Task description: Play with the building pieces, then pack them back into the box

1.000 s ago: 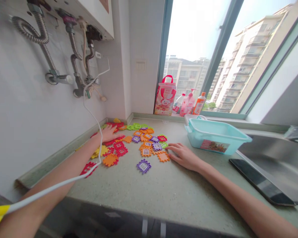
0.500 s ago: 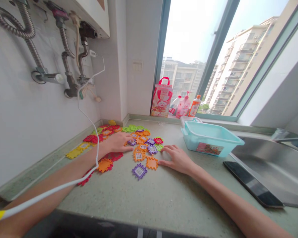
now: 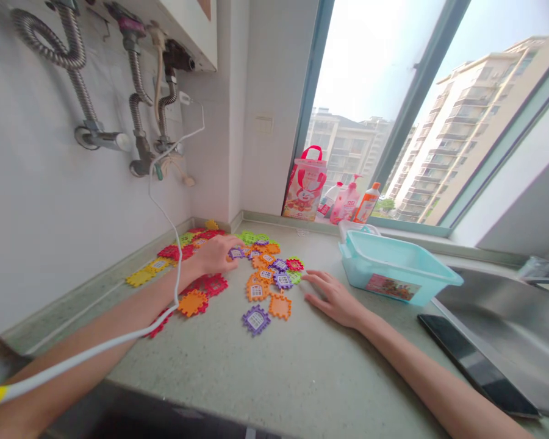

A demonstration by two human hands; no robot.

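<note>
My left hand (image 3: 216,255) is at the back left of the counter, its thumb and fingers closed around a purple notched plastic tile (image 3: 236,252) with a white window-like grid. My right hand (image 3: 332,299) rests open on the counter, fingers spread, just right of a green tile (image 3: 295,277) and holding nothing. Between the hands lies a loose group of tiles, among them an orange one (image 3: 280,306), a red one (image 3: 294,264) and a purple one (image 3: 256,319). Red tiles (image 3: 216,284) and an orange tile (image 3: 193,302) lie beside my left forearm.
A light blue plastic tub (image 3: 396,265) stands right of my right hand, with a black phone (image 3: 476,363) and a steel sink (image 3: 521,329) beyond. A white cable (image 3: 177,256) crosses over my left forearm. Bottles (image 3: 345,204) and a pink bag (image 3: 305,189) line the windowsill.
My left hand has drawn left and away from the orange tiles, taking the purple tile with it. My right hand has shifted slightly right, away from the tiles. The view has moved a little.
</note>
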